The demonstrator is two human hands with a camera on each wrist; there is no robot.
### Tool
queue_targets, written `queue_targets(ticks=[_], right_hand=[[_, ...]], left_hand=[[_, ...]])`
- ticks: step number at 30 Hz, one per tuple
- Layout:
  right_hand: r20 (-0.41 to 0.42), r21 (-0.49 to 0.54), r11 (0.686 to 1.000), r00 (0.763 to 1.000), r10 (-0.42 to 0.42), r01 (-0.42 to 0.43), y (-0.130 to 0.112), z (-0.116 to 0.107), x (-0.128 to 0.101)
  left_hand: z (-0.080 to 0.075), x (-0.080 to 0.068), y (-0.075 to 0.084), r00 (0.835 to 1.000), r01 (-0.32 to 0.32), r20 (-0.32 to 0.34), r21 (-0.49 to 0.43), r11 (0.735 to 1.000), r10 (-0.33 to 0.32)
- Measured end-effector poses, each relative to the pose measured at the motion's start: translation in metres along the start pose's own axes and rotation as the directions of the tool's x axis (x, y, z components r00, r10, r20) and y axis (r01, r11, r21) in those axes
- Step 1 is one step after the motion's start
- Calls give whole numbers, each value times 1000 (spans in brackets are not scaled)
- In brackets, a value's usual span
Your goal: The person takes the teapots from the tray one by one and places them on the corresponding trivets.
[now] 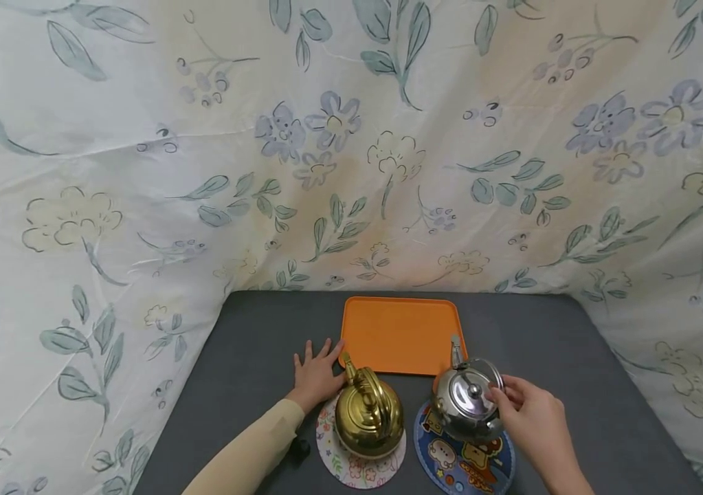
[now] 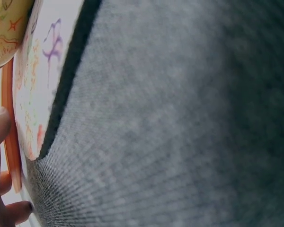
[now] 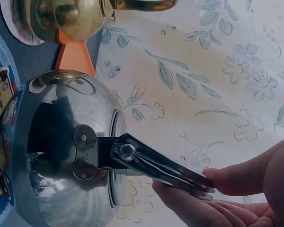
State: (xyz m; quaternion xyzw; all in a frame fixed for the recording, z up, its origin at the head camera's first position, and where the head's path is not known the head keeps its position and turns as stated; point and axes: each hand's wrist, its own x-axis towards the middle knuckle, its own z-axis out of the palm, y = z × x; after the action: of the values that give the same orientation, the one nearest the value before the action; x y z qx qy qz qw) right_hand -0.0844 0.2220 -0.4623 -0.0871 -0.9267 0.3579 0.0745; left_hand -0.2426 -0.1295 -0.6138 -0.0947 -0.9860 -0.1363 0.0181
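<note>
This looks like a home corner dressed as a small recording set. A floral bedsheet (image 1: 351, 137) hangs as a backdrop behind and to both sides of a grey cloth-covered table (image 1: 574, 357). On the table, an orange tray (image 1: 400, 333) lies at the back edge, and just in front of it a brass kettle (image 1: 368, 412) and a steel kettle (image 1: 465, 405) stand on cartoon-printed coasters (image 1: 462, 467).

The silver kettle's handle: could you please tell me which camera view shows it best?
The right wrist view: the silver kettle's handle fills the frame, hinge rivet visible, pinched by the right hand. The head view shows the handle only small, from above, partly behind the fingers. The left wrist view shows none of it.
</note>
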Motion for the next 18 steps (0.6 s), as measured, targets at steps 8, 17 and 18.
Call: queue_targets(ticks=[8,17,18], right_hand=[[16,13,1000,1000,17,-17,0,9,-9],[2,15,1000,1000,11,-11,7,18,-13],[2,16,1000,1000,15,-15,8,19,-13]], left_hand=[[-2,-2,-1,1000,-6,-6,-10,1000,6],[-5,-5,0,1000,-22,-15,-9,1000,22],[-6,-5,0,1000,-21,-15,-8,1000,21]])
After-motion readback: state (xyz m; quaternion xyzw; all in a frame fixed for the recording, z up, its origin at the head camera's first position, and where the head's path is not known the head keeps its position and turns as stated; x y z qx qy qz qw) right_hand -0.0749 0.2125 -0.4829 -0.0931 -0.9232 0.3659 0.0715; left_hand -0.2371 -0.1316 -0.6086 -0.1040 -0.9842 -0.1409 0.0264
